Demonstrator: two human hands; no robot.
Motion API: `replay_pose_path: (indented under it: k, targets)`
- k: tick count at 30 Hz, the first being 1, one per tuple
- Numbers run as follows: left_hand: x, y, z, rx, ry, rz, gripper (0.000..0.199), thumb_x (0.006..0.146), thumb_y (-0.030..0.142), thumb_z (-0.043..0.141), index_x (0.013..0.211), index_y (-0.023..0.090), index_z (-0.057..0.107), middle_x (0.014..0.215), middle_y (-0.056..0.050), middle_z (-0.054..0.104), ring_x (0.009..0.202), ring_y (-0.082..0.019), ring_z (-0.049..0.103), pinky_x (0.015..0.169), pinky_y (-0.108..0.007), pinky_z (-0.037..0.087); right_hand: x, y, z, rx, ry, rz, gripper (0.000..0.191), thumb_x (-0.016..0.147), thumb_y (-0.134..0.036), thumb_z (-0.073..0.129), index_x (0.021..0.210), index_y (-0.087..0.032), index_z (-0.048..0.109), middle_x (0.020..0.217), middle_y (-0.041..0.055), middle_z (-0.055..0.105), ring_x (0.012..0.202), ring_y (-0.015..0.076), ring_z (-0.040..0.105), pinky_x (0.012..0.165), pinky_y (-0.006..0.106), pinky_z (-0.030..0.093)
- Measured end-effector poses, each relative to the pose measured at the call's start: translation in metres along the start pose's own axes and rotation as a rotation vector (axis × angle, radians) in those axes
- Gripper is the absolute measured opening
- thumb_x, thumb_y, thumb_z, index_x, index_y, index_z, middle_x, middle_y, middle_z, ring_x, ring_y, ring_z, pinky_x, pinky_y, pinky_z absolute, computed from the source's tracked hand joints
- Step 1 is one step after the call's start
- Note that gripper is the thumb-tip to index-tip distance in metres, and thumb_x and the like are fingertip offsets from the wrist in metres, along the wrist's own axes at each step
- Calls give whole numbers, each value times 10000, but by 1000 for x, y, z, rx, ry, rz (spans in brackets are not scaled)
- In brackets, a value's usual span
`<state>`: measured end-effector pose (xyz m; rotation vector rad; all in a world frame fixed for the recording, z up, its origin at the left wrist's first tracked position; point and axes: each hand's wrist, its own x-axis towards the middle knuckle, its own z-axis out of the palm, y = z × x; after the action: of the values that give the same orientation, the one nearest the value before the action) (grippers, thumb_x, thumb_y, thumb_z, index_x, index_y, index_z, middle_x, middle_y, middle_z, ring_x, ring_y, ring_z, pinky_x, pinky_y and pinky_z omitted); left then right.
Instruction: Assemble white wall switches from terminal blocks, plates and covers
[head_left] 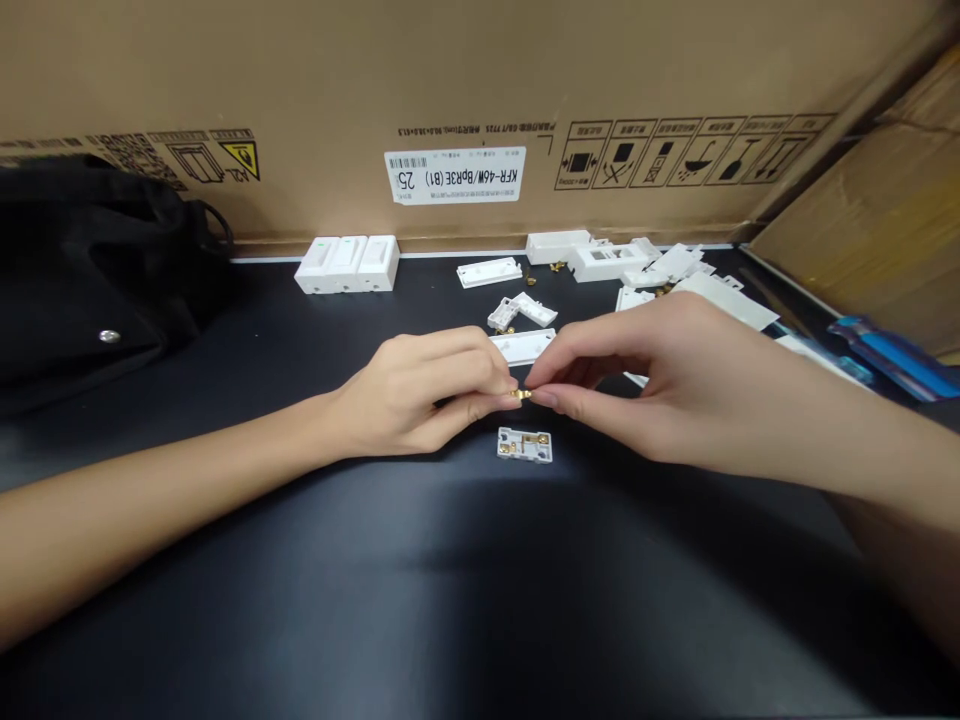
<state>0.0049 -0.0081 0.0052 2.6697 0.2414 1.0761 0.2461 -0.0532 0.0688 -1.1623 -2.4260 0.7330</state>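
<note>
A small brass contact piece (522, 394) is pinched between my two hands, above the dark tabletop. My left hand (435, 390) grips its left end between thumb and fingertips. On the right end, the thumb and index finger of my right hand (637, 375) close from the other side. Just below the fingers lies a small white plastic base (514, 455) with brass parts set in it. Behind the fingertips, a white rectangular cover (523, 347) rests on the table, partly hidden by my hands.
Three joined white switches (346, 264) stand at the back left. White plastic parts (611, 260) and brass bits (557, 267) are scattered at the back right. A blue-handled screwdriver (896, 355) lies far right. A black bag (97, 270) sits left; a cardboard box (315, 80) walls the back.
</note>
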Motion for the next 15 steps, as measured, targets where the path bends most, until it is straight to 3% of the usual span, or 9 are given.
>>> replay_pose_path:
  k: [15]
  targets:
    - [2, 1, -1, -59, -84, 5, 91, 1003, 162, 622, 928, 161, 674, 910, -92, 736, 811, -139, 701, 743, -205, 573, -1, -7, 4, -152, -2, -25, 147, 914, -182, 658, 865, -217, 792, 711, -8, 739, 540, 106, 572, 539, 263, 373]
